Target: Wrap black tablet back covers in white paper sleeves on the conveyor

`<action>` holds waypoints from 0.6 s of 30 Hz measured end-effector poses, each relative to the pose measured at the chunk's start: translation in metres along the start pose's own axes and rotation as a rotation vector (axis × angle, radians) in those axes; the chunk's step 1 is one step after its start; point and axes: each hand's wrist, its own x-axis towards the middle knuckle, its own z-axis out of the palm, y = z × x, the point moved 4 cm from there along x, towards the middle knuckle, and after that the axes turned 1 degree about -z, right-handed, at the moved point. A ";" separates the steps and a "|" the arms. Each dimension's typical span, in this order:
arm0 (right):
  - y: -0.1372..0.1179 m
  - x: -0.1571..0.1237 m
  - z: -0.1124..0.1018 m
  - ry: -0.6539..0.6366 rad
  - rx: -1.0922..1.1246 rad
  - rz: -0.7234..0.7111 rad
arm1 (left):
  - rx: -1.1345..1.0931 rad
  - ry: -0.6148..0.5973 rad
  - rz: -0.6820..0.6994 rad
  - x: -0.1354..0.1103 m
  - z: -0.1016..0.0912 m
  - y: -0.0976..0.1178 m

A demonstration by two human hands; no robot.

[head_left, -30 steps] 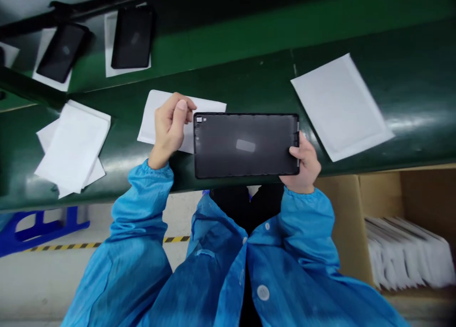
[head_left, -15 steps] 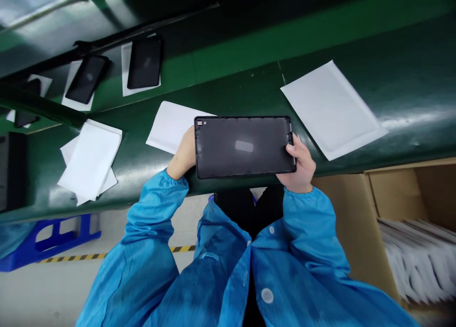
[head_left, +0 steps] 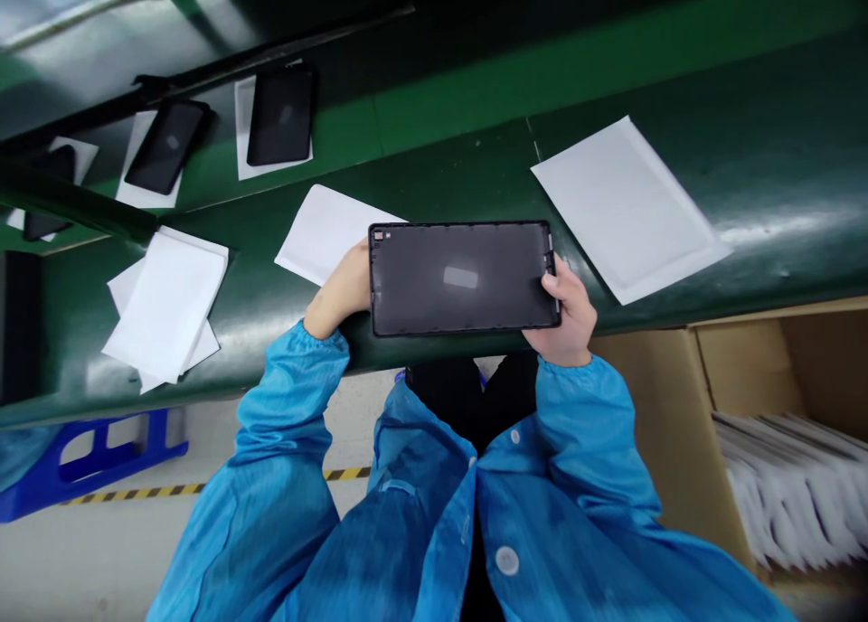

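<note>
A black tablet back cover [head_left: 420, 283] is held level over the front edge of the green bench, its hollow inner side facing up. A small pale rectangle [head_left: 460, 278] shows at its middle. My right hand [head_left: 568, 319] grips the right short end, thumb on top of the rim and fingers underneath. At the left short end is my left hand [head_left: 348, 283], its fingers hidden behind the cover. Partly behind that hand lies a white padded envelope [head_left: 332, 229]. To the right of the cover rests another, larger-looking white envelope [head_left: 627, 211].
Stacked white envelopes [head_left: 169, 306] lie on the left of the bench [head_left: 434, 174]. Further back, several black tablet covers [head_left: 281, 116] lie on white envelopes. A cardboard box [head_left: 742, 369] at lower right holds many envelopes. A blue stool [head_left: 101, 464] stands at lower left.
My left wrist has shifted slightly left at the cover's end. The cover stays almost in place, still in my right hand. The whole view has moved a little.
</note>
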 end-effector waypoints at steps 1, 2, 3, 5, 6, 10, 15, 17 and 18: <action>0.000 0.000 0.000 -0.003 -0.004 -0.001 | 0.004 -0.027 0.008 0.001 -0.001 0.001; 0.001 0.000 0.000 -0.001 -0.005 0.003 | 0.005 -0.049 0.013 0.001 -0.002 0.001; 0.002 0.000 0.000 0.005 -0.001 0.009 | 0.002 -0.061 0.014 0.001 -0.002 0.001; 0.002 -0.001 0.002 0.022 0.024 0.007 | -0.004 -0.059 -0.008 0.002 -0.003 -0.001; 0.001 -0.001 0.003 0.032 0.039 -0.008 | -0.001 -0.046 -0.029 0.002 -0.003 -0.002; -0.001 -0.003 0.004 0.115 -0.002 -0.136 | 0.028 0.043 -0.133 0.002 -0.003 -0.008; 0.008 -0.004 0.000 0.138 0.000 -0.130 | -0.072 0.175 -0.243 0.004 -0.004 -0.013; 0.011 -0.004 0.000 0.123 0.026 -0.114 | -0.099 0.210 -0.270 0.005 -0.004 -0.015; 0.011 -0.004 0.000 0.119 0.035 -0.113 | -0.106 0.230 -0.276 0.005 -0.004 -0.016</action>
